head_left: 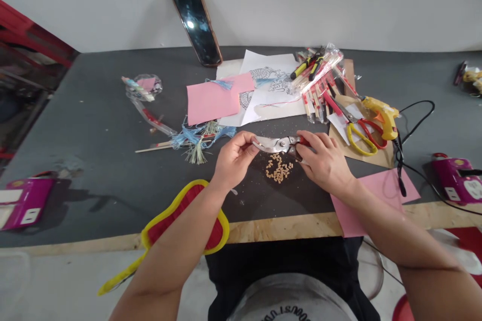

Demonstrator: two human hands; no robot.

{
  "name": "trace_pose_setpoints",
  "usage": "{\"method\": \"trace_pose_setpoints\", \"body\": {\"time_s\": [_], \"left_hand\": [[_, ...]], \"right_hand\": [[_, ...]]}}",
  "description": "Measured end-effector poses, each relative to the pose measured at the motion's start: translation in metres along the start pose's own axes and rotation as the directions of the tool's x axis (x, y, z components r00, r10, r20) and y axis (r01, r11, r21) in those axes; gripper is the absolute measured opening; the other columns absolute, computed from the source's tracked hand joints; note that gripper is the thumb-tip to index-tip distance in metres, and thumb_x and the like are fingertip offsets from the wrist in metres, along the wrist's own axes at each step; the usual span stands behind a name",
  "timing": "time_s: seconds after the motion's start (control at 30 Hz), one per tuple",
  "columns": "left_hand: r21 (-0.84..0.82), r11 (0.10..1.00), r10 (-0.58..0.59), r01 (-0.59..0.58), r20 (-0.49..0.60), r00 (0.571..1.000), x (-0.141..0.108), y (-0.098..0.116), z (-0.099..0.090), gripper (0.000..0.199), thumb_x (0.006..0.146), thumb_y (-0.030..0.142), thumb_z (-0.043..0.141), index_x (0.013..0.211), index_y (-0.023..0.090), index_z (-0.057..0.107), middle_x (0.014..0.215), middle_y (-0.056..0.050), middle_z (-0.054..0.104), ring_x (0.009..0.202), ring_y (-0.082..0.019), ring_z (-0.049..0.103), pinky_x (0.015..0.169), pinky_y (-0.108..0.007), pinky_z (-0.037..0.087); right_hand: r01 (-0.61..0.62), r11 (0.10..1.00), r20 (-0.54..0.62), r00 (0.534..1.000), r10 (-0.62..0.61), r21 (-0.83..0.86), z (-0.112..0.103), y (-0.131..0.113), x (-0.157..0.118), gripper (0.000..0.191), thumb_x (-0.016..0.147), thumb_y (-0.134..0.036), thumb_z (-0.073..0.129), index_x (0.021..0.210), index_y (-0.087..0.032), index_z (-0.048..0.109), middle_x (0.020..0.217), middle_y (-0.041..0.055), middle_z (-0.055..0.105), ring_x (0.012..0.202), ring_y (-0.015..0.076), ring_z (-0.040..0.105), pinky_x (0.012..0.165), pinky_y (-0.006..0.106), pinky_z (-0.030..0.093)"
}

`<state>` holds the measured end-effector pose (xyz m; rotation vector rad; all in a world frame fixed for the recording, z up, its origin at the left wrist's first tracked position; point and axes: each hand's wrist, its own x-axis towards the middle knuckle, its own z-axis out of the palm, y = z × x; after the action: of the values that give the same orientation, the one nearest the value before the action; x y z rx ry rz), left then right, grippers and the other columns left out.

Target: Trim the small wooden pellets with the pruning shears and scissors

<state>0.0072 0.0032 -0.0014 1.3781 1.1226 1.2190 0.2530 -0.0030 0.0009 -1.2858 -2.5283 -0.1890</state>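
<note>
hands (pixel 235 160) | steel red-handled pruning shears (pixel 274 144) | tan wood bits (pixel 278 169) on dark tabletop (pixel 113 110)

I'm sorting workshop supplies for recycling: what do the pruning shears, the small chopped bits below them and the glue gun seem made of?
The pruning shears look like steel: bright, bare metal blades, with a glossy red grip. The chopped bits look like pale wood or bamboo, matte; too small to be sure. The glue gun looks like glossy yellow moulded plastic.

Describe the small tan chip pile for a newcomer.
On the dark bench top, find the metal pruning shears between the left hand and right hand. Just below lies the pile of small tan chips, loose bits, unlike the flat paper nearby.
</note>
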Motion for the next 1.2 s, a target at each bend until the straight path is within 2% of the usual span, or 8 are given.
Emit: {"method": "trace_pose_setpoints", "body": {"time_s": [0.33, 0.5, 0.67, 0.87, 1.2], "left_hand": [[0.082, 0.996, 0.026, -0.025, -0.002, 1.000, -0.0014, 0.0030, 0.0008, 0.037, 0.087, 0.054, 0.072, 0.082, 0.019, 0.063, 0.077, -0.002, 0.056, 0.063, -0.012, 0.046, 0.056, -0.023, 0.040], [0.039, 0.999, 0.008, -0.009, 0.013, 1.000, -0.0018, 0.0024, 0.0007, 0.035, 0.087, 0.053, 0.072, 0.084, 0.019, 0.063, 0.077, -0.001, 0.054, 0.062, -0.012, 0.044, 0.056, -0.024, 0.038], [-0.028, 1.000, 0.011, -0.010, 0.043, 0.999, -0.0035, -0.0001, 0.0007, 0.031, 0.089, 0.049, 0.072, 0.086, 0.019, 0.063, 0.077, 0.000, 0.053, 0.063, -0.012, 0.046, 0.058, -0.024, 0.040], [-0.008, 1.000, 0.016, -0.016, 0.083, 0.996, -0.0047, 0.0012, 0.0013, 0.029, 0.092, 0.047, 0.068, 0.086, 0.020, 0.063, 0.077, -0.002, 0.058, 0.067, -0.014, 0.052, 0.063, -0.025, 0.044], [0.008, 1.000, -0.007, 0.007, 0.063, 0.998, -0.0047, 0.0024, 0.0023, 0.031, 0.090, 0.051, 0.070, 0.089, 0.020, 0.064, 0.076, -0.002, 0.058, 0.063, -0.013, 0.049, 0.058, -0.025, 0.043]], "right_hand": [[0.023, 1.000, -0.026, 0.999, -0.022, 0.015, -0.0026, -0.0007, -0.0012, 0.016, 0.093, -0.013, 0.057, 0.101, -0.020, 0.068, 0.128, 0.0111, 0.066, 0.104, 0.0246, 0.055, 0.081, 0.037, 0.041], [0.008, 1.000, -0.054, 0.998, -0.010, -0.020, -0.0044, -0.0026, -0.0006, 0.014, 0.093, -0.015, 0.058, 0.101, -0.021, 0.068, 0.126, 0.0109, 0.066, 0.103, 0.0243, 0.054, 0.081, 0.037, 0.040], [-0.017, 0.995, -0.123, 0.992, 0.005, -0.097, -0.0003, -0.0064, 0.0005, 0.014, 0.095, -0.017, 0.058, 0.102, -0.023, 0.068, 0.135, 0.0091, 0.064, 0.114, 0.0267, 0.052, 0.087, 0.041, 0.037], [-0.024, 0.995, -0.102, 0.995, 0.013, -0.102, 0.0014, -0.0074, -0.0004, 0.019, 0.097, -0.016, 0.053, 0.107, -0.023, 0.068, 0.137, 0.0101, 0.063, 0.112, 0.0262, 0.053, 0.087, 0.041, 0.038], [-0.035, 0.997, -0.078, 0.997, 0.030, -0.072, -0.0044, -0.0067, -0.0001, 0.021, 0.095, -0.014, 0.054, 0.103, -0.025, 0.070, 0.138, 0.0088, 0.061, 0.112, 0.0275, 0.053, 0.086, 0.042, 0.037]]}}
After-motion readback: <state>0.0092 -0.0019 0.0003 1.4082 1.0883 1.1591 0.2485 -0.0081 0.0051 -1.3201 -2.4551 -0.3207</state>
